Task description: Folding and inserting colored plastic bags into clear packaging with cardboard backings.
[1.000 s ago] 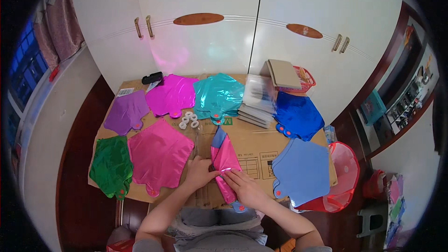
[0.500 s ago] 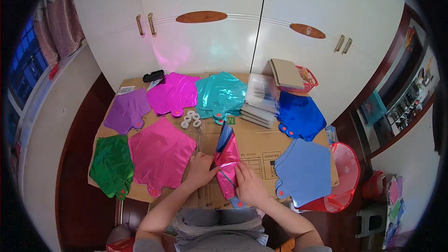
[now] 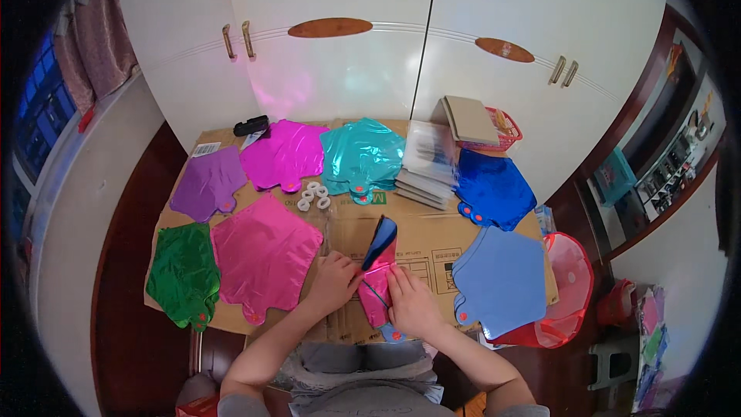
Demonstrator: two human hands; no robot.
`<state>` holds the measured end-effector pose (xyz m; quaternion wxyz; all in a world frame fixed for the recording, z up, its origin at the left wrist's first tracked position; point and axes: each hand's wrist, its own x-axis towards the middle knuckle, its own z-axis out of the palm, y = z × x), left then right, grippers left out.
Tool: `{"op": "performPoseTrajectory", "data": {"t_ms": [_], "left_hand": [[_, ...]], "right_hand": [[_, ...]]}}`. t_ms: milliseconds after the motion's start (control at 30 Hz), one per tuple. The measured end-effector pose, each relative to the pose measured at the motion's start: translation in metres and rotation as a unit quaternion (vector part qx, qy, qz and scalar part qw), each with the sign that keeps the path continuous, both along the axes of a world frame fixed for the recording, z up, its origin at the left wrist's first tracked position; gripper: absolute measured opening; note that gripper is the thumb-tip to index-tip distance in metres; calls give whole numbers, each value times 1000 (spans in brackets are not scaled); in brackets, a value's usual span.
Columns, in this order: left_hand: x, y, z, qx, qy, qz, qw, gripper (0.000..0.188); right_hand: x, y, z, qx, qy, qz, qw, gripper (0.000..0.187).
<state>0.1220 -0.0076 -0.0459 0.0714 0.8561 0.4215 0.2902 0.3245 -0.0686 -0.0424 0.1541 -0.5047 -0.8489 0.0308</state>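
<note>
A folded bundle of foil balloons [image 3: 376,286], pink outside with blue and dark edges, lies upright in front of me on a cardboard sheet [image 3: 347,224]. Along its left edge my left hand [image 3: 335,284] is closed, thumb and fingertips on the foil. My right hand [image 3: 414,306] grips the right side, fingers bent over the pink face and thumb lower down. A blue tab with a red dot [image 3: 393,333] sticks out at the bundle's near end. The far end stands slightly opened, showing blue layers. What lies under my fingers is hidden.
Flat foil balloons surround the work: pink [image 3: 266,259], green [image 3: 184,266], purple [image 3: 207,183], magenta [image 3: 284,152], teal [image 3: 363,152], dark blue [image 3: 495,188] and light blue [image 3: 503,282]. White rings [image 3: 314,195], clear packets [image 3: 430,150] and a red basket [image 3: 505,131] sit farther back.
The bundle's far end has dropped lower and spread, showing more of the blue layers. Both hands keep nearly the same place on the foil.
</note>
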Motion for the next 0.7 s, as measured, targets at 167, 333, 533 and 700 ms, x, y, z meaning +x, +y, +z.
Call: {"op": "performPoseTrajectory", "data": {"t_ms": [167,333,533,700], "left_hand": [[-1,-8,8,46,42,2,998,12],[-5,-6,10,75,64,-39,994,17],[-11,-3,6,172,99,-126,972,19],[-16,-2,5,197,149,-173,953,23]], "right_hand": [[0,0,1,9,-21,-10,1000,61],[0,-1,3,27,-31,-11,999,59],[6,-4,7,-17,86,-12,996,60],[19,-2,-5,-37,140,-25,989,58]]}}
